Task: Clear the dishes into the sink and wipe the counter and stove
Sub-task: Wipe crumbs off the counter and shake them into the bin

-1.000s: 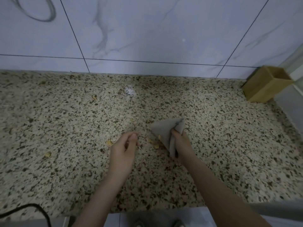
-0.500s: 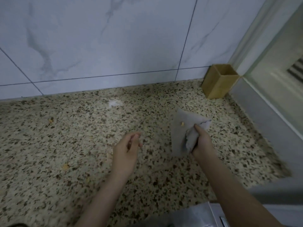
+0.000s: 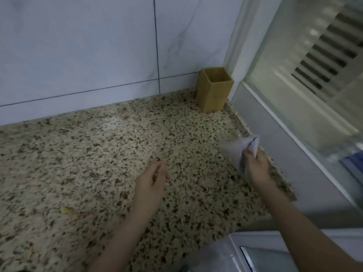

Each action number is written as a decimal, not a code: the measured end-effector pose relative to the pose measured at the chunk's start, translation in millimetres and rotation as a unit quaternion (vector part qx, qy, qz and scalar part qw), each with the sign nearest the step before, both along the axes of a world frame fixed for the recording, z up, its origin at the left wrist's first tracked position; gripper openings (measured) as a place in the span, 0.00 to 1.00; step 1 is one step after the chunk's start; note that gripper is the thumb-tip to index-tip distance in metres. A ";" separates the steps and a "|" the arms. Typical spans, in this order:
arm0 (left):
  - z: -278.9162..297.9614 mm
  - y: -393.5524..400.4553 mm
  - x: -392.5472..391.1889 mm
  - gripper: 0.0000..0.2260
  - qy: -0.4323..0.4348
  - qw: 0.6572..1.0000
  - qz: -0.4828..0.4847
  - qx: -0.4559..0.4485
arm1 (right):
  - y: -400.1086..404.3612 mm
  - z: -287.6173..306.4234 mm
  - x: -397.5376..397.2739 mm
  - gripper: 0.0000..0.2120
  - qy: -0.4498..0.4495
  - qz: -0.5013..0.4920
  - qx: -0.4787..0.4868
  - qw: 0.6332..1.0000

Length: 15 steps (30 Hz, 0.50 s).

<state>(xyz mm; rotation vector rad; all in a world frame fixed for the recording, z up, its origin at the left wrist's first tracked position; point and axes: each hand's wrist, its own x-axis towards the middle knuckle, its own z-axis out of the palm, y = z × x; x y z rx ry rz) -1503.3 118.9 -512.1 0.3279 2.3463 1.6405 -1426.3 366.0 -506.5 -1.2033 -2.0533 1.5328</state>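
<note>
My right hand [image 3: 256, 166] grips a bunched grey cloth [image 3: 234, 149] at the right edge of the speckled granite counter [image 3: 98, 163], close to the window ledge. The cloth's free corner lies spread toward the left on the counter. My left hand [image 3: 151, 185] hovers over the counter's middle with fingers loosely curled and holds nothing. A yellowish crumb [image 3: 66, 211] lies on the counter at the lower left.
A square wooden holder [image 3: 214, 89] stands in the far right corner against the tiled wall [image 3: 88, 46]. A window frame [image 3: 290, 134] runs along the right side. A white-framed edge [image 3: 255, 250] shows at the bottom right.
My right hand has swept the cloth rightward across the counter to its right edge. The view has turned right with it. My left hand stays near the middle, still empty.
</note>
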 end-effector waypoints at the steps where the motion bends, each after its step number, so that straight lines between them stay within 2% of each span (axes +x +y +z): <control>1: -1.0 6.1 1.9 0.10 -0.004 1.000 -0.007 0.000 | 1.2 -7.1 4.2 0.15 -0.024 0.025 0.000 0.999; 2: -2.9 10.7 3.1 0.10 -0.007 1.000 -0.014 -0.002 | 2.5 -16.1 7.1 0.19 -0.049 0.044 -0.004 0.998; 4: -7.6 16.6 4.6 0.10 -0.012 1.000 -0.023 -0.005 | -0.6 -29.9 10.1 0.19 -0.066 0.053 -0.019 0.996; 7: -16.6 24.4 4.3 0.12 -0.017 1.000 -0.014 0.002 | -10.2 -39.0 8.9 0.19 -0.030 0.034 -0.041 0.998; 11: -19.8 31.6 5.9 0.11 -0.046 0.999 0.016 0.024 | -23.9 -46.9 7.3 0.20 -0.039 0.036 -0.037 0.998; 14: -19.6 27.6 6.6 0.13 -0.057 0.996 0.040 0.051 | -33.6 -52.4 4.6 0.16 -0.031 0.022 -0.022 0.999; 15: -19.4 22.9 6.1 0.13 -0.055 0.996 0.049 0.055 | -39.2 -53.4 2.5 0.19 -0.036 0.016 -0.020 0.999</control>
